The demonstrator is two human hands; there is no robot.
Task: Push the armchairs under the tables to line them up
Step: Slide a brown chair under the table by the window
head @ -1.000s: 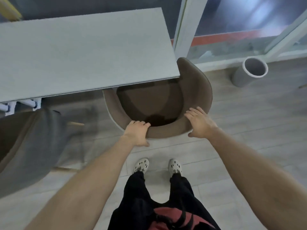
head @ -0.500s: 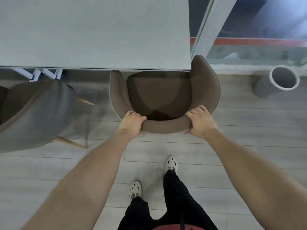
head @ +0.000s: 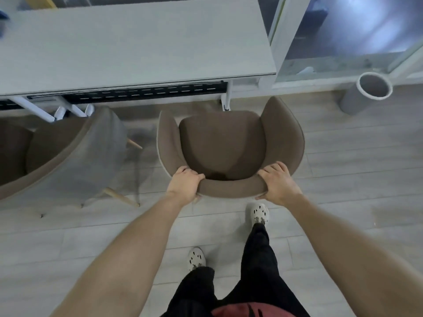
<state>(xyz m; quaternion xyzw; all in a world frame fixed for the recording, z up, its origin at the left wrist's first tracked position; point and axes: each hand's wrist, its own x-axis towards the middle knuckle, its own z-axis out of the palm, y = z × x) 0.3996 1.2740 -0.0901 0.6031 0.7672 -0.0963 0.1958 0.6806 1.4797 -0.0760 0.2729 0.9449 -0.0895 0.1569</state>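
A brown upholstered armchair (head: pixel 223 145) stands on the floor in front of the light grey table (head: pixel 137 46), its whole seat out from under the tabletop. My left hand (head: pixel 185 184) grips the left end of its backrest, fingers curled over the top edge. My right hand (head: pixel 278 181) grips the right end of the backrest the same way. A second armchair (head: pixel 75 154), grey-backed with wooden legs, stands to the left, turned at an angle and cut off by the frame edge.
A grey cylindrical bin (head: pixel 366 92) stands on the floor at the right, by the glass wall and its white frame post (head: pixel 281 37). White table legs (head: pixel 226 94) reach the floor just beyond the chair. My feet in white clogs stand behind the chair.
The brown armchair has come back out from under the tabletop, toward me; its seat was partly covered before and now shows fully. I have stepped back, both hands still on the backrest.
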